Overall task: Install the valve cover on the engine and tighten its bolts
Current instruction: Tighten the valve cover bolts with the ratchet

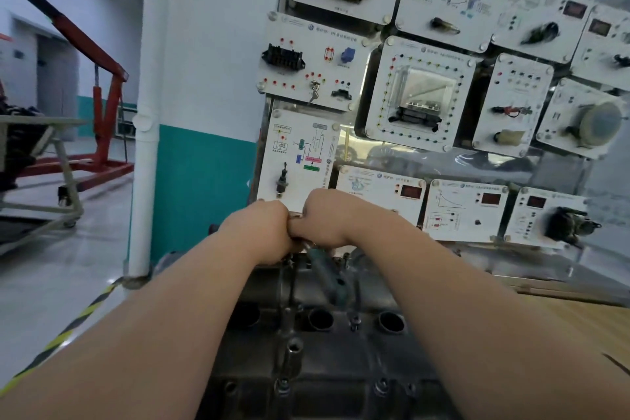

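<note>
Together, left hand [264, 232] and right hand [329, 218] grip tool [329, 280] over valve cover [341, 361].

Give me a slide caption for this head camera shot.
Left hand and right hand together grip a green-handled tool at the far end of the valve cover.

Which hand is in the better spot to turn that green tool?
Probably the right hand: the green-handled tool sticks out just beneath it, above the dark metal valve cover. The left hand is curled against it, beside the handle.
</note>
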Tool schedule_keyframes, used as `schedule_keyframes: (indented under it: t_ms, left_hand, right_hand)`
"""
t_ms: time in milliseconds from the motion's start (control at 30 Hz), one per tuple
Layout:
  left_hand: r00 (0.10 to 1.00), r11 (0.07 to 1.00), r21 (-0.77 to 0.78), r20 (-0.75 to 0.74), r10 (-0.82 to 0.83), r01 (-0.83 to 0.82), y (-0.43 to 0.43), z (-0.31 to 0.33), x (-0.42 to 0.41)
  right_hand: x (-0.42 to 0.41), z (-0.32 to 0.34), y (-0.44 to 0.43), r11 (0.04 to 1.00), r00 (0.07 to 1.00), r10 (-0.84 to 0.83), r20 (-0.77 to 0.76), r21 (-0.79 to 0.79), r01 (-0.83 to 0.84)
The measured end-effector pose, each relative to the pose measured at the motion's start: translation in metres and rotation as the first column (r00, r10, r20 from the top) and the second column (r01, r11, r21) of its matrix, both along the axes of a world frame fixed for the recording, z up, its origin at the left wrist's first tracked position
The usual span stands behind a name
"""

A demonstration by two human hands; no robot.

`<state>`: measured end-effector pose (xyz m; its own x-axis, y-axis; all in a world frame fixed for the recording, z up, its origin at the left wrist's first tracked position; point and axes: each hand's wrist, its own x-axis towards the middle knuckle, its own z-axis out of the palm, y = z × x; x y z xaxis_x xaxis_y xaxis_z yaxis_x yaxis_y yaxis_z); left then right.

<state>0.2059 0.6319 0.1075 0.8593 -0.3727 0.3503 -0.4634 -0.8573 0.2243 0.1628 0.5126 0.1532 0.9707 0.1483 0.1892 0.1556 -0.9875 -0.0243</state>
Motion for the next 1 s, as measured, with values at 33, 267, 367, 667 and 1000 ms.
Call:
schedule_keyframes:
  t_ms: [33, 267, 367, 667, 1000]
  left_hand:
    - [1.000, 1.000, 0.002, -0.008, -0.009, 0.009, -0.001, 0.000, 0.001]
    - [0.998, 0.998, 0.003, -0.031, -0.058, 0.059, 0.001, -0.002, 0.002]
    - [1.000, 1.000, 0.015, 0.004, 0.018, -0.018, 0.000, -0.003, 0.003]
    - [0.999, 0.999, -0.001, -0.013, 0.039, -0.039, -0.003, -0.003, 0.002]
    - [0.998, 0.999, -0.003, -0.033, 0.054, -0.054, -0.004, 0.001, -0.006]
  right_hand:
    - [0.000, 0.001, -0.003, 0.999, 1.000, 0.022, -0.021, 0.027, -0.021]
    - [-0.008, -0.004, -0.025, 0.925, 0.979, 0.202, 0.003, 0.329, -0.191]
    - [-0.006, -0.006, -0.017, 0.975, 0.983, 0.147, 0.108, 0.150, -0.162]
    - [-0.006, 0.003, -0.017, 0.992, 0.995, 0.092, -0.034, 0.091, -0.089]
    - [-0.022, -0.003, -0.021, 0.999, 0.999, -0.030, -0.022, 0.031, 0.031]
